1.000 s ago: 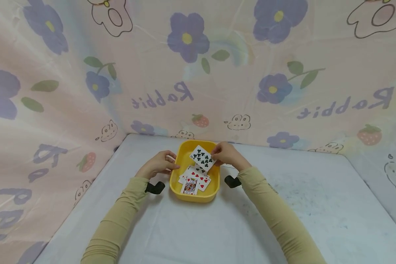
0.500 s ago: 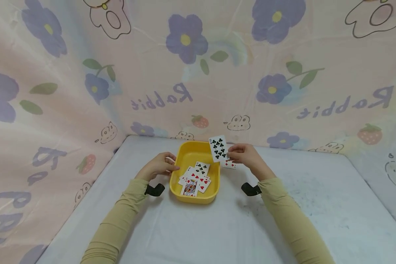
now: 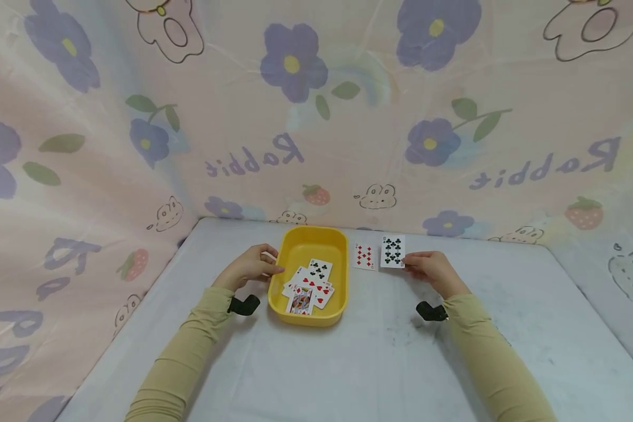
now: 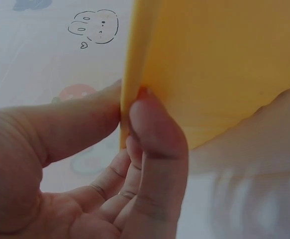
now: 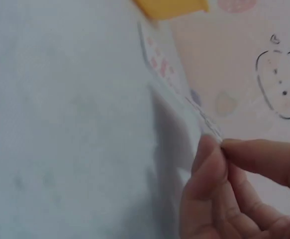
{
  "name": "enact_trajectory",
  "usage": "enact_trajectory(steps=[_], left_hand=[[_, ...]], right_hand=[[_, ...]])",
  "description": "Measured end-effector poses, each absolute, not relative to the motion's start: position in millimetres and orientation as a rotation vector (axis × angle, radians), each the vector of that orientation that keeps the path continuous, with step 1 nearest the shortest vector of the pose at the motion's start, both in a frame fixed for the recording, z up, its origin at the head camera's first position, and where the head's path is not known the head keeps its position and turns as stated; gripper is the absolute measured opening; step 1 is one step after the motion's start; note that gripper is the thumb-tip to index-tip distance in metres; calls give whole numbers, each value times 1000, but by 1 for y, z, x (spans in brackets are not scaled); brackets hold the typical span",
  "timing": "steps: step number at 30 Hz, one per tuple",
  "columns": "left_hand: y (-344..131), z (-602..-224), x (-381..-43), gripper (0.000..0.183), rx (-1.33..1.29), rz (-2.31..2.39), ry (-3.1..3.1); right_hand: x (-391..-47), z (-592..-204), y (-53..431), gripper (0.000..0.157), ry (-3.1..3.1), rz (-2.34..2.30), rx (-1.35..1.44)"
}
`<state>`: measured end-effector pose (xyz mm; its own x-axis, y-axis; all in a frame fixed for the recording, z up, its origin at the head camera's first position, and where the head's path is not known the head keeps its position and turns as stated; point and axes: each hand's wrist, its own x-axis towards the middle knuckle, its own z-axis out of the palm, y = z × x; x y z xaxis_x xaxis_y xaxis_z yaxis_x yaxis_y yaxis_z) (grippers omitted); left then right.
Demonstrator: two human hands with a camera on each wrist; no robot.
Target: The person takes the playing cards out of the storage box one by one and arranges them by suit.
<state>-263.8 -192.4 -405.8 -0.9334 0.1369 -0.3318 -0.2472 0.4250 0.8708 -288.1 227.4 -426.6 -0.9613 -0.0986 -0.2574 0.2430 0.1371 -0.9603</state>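
Observation:
My left hand pinches the left rim of a yellow plastic tray; the left wrist view shows thumb and index finger on either side of its wall. Inside the tray several playing cards overlap face up: a clubs card, heart cards and a red-suited face card. To the right of the tray, my right hand pinches a clubs playing card by its lower right corner. In the right wrist view this card is seen nearly edge-on, with a shadow below it.
A diamonds playing card lies face up on the white-covered table, between the tray and the held card. Behind the table hangs a patterned cloth. Dark smudges mark the table cover on the right.
The right hand has carried the clubs card from above the tray to the right, past the diamonds card, which now shows fully. The left hand stays on the tray's rim.

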Motion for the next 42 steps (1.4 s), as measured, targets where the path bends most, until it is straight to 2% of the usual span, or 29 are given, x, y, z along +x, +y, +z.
enact_trajectory(steps=[15,42], left_hand=[[-194,-408,-261,43,-105,1514,2344],[-193,-409,-266,40,-101,1504,2345]], right_hand=[[-295,-443,225,41,2009,-1971,337],[-297,-446,223,33,2178,-1870,367]])
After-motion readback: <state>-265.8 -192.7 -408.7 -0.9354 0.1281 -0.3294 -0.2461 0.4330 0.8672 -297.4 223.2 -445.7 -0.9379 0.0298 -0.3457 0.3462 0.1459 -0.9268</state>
